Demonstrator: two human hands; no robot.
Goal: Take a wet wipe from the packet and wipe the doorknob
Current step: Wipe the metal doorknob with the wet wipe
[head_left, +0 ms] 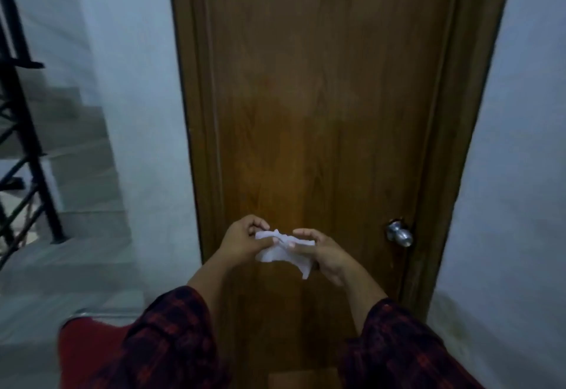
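A white wet wipe (pixel 277 252) is stretched and crumpled between my two hands in front of a brown wooden door (pixel 321 97). My left hand (pixel 242 241) pinches its left end and my right hand (pixel 324 251) grips its right end, with a loose corner hanging below. The round silver doorknob (pixel 400 234) sticks out of the door's right side, a short way to the right of my right hand and apart from it. No packet is visible.
Pale walls flank the door frame. A grey staircase (pixel 79 156) with a black metal railing (pixel 27 131) rises at the left. A red mat (pixel 88 355) lies on the floor at the lower left, by my dark red checked sleeves.
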